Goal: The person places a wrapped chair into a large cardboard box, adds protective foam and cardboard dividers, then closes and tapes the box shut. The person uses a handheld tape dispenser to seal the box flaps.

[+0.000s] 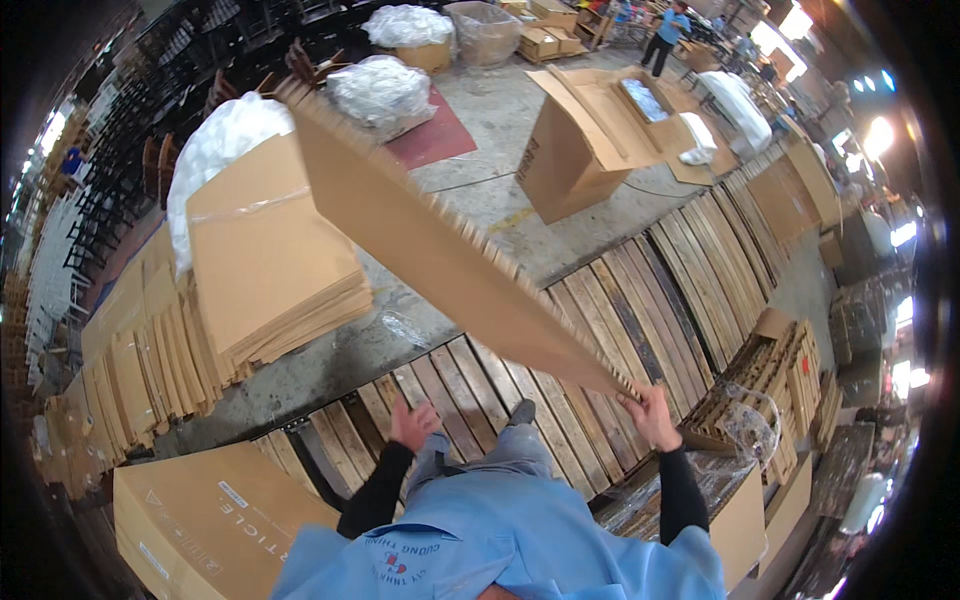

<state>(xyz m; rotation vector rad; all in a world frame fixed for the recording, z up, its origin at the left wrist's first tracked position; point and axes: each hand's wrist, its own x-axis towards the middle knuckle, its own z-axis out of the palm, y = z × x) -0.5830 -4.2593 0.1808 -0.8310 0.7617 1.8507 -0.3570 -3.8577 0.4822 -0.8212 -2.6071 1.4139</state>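
Observation:
My right hand (654,416) grips one end of a long flat cardboard sheet (440,260), its fluted edge showing. The sheet slants up from that hand toward the far left and looks slightly blurred. Its far end overlaps a stack of flat cardboard (260,250) at the left; whether the two touch I cannot tell. My left hand (413,424) is held out with its fingers apart and nothing in it, over wooden slats. Beside my left arm stands a closed cardboard box (220,515) with printing on it.
Wooden slatted pallets (640,290) run from below me to the far right. Across the floor stands an open carton (590,140). Cardboard partitions (775,380) sit on a wrapped box at my right. Plastic-wrapped bundles (380,95) lie behind, and a person (668,35) stands far off.

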